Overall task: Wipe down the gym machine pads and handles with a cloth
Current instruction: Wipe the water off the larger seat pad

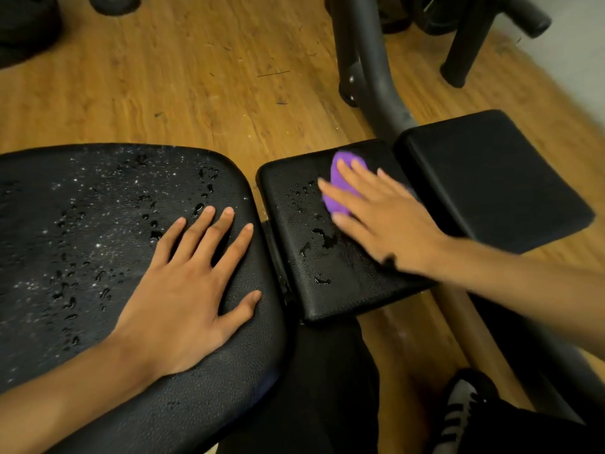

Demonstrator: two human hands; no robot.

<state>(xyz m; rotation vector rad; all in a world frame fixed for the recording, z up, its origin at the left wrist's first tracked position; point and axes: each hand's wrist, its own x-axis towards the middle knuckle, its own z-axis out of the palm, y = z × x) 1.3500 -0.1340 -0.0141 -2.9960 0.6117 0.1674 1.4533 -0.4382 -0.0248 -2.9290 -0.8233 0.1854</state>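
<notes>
A large black seat pad fills the left, speckled with water drops. My left hand lies flat on its right part, fingers spread and straight. To its right is a smaller black pad with drops on its left half. My right hand presses a purple cloth flat onto that pad's far part, fingers straight over the cloth, which is mostly hidden under the hand. A third black pad lies further right and looks dry.
Grey machine frame tubes rise behind the small pads over a wooden floor. A dark post stands at the upper right. Dark weights sit at the top left corner. My black-trousered leg and a striped shoe are below.
</notes>
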